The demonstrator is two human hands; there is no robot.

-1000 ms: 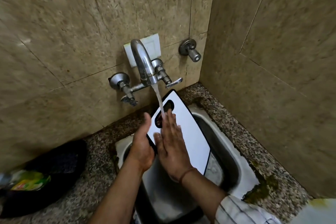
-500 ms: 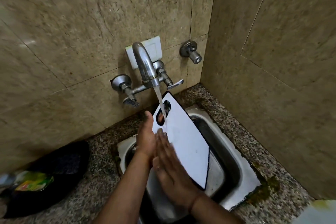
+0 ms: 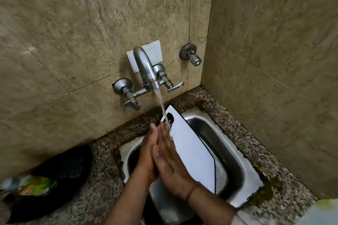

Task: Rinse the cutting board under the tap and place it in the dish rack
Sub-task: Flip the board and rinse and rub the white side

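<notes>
The white cutting board [image 3: 192, 149] with a black rim and a handle hole stands steeply tilted in the steel sink [image 3: 226, 151]. Its top end is under the water stream [image 3: 161, 105] running from the wall tap [image 3: 145, 68]. My left hand [image 3: 147, 153] holds the board from behind at its left edge. My right hand [image 3: 170, 162] lies flat on the white face with its fingertips in the water near the handle hole. The board's lower left part is hidden by my hands. No dish rack is in view.
Tiled walls form a corner close behind and to the right of the sink. A second valve [image 3: 191, 56] sticks out of the back wall. On the granite counter at left lie a black item [image 3: 62, 171] and a green-labelled bottle [image 3: 34, 187].
The board has turned more edge-on and steeper under the stream. My right hand slid down its face and back up to the handle hole, and both hands now press close together.
</notes>
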